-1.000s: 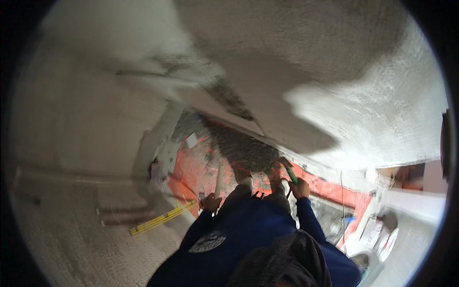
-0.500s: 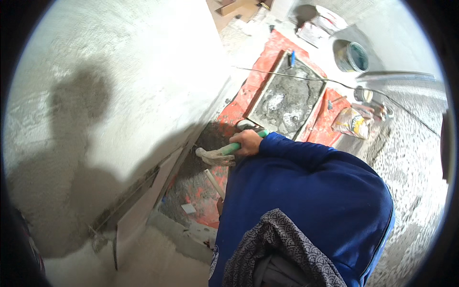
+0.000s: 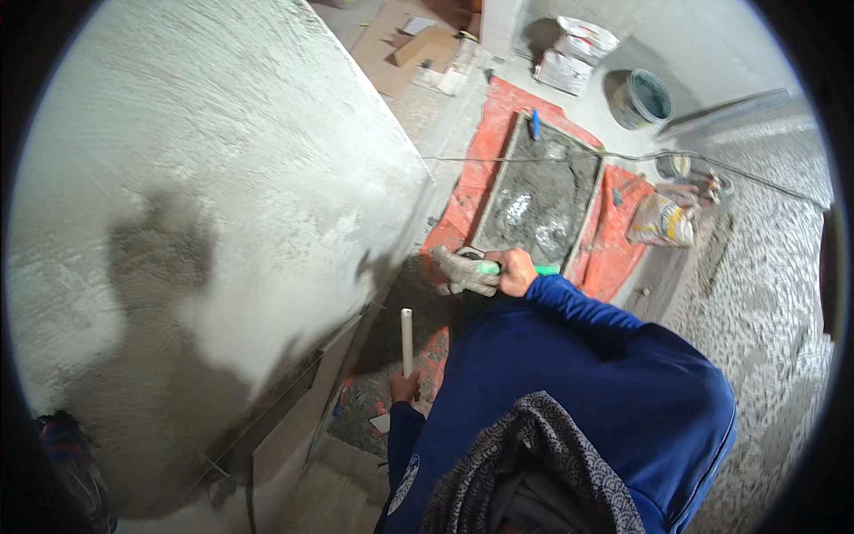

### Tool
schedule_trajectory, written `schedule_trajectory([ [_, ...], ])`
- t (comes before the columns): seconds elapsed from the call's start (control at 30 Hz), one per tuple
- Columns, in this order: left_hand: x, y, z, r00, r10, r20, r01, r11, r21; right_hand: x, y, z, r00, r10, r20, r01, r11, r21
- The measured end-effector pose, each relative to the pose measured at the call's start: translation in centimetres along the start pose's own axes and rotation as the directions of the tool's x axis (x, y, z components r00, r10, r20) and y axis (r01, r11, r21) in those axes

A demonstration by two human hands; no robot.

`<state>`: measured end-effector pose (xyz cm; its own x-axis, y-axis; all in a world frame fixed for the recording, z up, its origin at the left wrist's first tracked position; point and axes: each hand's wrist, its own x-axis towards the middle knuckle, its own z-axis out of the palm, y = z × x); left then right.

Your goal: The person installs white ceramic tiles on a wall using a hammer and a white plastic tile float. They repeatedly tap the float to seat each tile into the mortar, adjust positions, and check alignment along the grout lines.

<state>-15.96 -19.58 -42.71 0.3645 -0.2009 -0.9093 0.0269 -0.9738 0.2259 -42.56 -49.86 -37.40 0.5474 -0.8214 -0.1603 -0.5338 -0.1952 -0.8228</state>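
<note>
My right hand [image 3: 514, 271] is closed around the green handle of a hammer [image 3: 463, 267]; its head, caked pale grey, points left in front of my torso, over the near end of a tray of wet grey mortar [image 3: 541, 200]. My left hand [image 3: 405, 387] grips the lower end of a pale round rod [image 3: 407, 343], held upright beside the left wall [image 3: 178, 125]. The rough, partly red floor shows below it, with a small white square [image 3: 381, 423].
An orange-red sheet [image 3: 476, 151] lies under the tray. A cable [image 3: 756, 180] crosses above it. White sacks [image 3: 574, 62], a bucket [image 3: 640, 100] and a yellow-printed sack [image 3: 658, 222] stand along the right. Cardboard pieces [image 3: 422, 49] lie beyond the wall's edge.
The view swung right between the first two frames. Since the middle frame my right hand and hammer have moved right and slightly up; my left hand and rod now show more fully.
</note>
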Motion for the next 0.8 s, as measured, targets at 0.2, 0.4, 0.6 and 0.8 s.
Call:
schedule_trajectory([
  [0.2, -4.0, -0.8, 1.5, 0.994, -0.017, -0.107, 0.008, 0.997, -0.081, 11.5, -0.8, 0.2, 0.769, -0.517, -0.376, 0.361, 0.836, -0.412],
  [0.4, -6.1, -0.7, 1.2, 0.976, -0.185, -0.114, 0.183, 0.983, -0.033, 26.7, -4.0, 0.1, 0.834, 0.054, -0.550, 0.290, 0.805, 0.518],
  [0.6, -4.1, -1.9, 2.2, 0.951, -0.019, -0.308, 0.060, 0.991, 0.123, 29.2, -6.8, 0.8, 0.913, 0.050, -0.405, 0.287, 0.627, 0.724],
  [0.8, -4.7, -4.5, 4.6, 0.918, 0.013, -0.396, 0.019, 0.997, 0.076, 28.9, -7.9, 1.3, 0.926, 0.183, -0.329, 0.200, 0.501, 0.842],
])
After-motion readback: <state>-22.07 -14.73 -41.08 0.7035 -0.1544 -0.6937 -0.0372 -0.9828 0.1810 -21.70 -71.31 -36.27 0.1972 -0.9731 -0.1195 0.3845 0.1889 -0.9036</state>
